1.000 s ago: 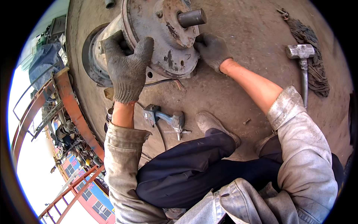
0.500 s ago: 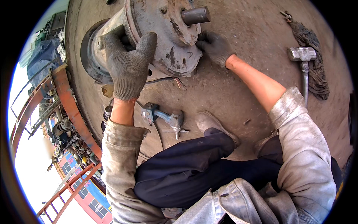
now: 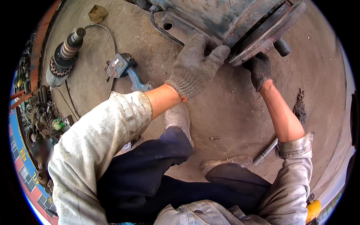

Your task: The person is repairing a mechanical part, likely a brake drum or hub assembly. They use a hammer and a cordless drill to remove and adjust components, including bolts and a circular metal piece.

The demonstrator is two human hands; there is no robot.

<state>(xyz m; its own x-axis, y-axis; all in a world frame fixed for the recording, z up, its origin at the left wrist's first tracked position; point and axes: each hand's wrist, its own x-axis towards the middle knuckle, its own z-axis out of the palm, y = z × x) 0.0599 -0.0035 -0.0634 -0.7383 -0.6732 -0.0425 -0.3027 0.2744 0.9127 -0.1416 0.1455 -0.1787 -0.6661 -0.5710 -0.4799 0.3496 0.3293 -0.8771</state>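
Observation:
A big, worn metal motor housing lies on the ground at the top of the view. At its right end is a round end cover with a shaft stub sticking out, and a dark gap shows between cover and housing. My left hand, in a grey knit glove, grips the housing's lower edge, its thumb toward the cover; the fingertips are partly hidden. Under the cover's lower rim my gloved right hand has its fingers curled, their tips hidden by the rim. A black cable runs along the housing's base.
A blue cordless power tool lies left of my left hand. Farther left is a rotor with a copper-toned section. A bolt lies between my feet. A hammer handle and dark rag are at right; scrap parts lie far left.
My view has swung, so the housing and end cover now appear farther right and from another angle. The rotor has come into fuller view. My hands remain at the housing and cover.

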